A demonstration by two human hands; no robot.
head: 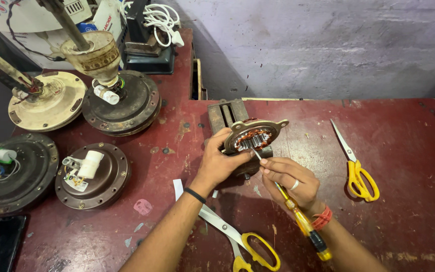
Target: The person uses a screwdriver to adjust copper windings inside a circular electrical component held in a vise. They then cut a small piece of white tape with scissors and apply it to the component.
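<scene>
Two hands working: my left hand [221, 162] is gripping the stator [253, 136] upright on the bench vise [226, 115], my right hand [289, 177] pinching the screwdriver [298, 214], easing its tip gently between copper windings, avoiding nicked wire.

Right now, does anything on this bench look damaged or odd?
Yes: the red bench top is chipped and scuffed, with paper scraps scattered on it. The fan motors at left lie opened up, loose wires showing.

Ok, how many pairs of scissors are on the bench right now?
2: one pair of scissors lies right of the hands; another pair lies at the near edge, between the forearms. None else visible.
</scene>
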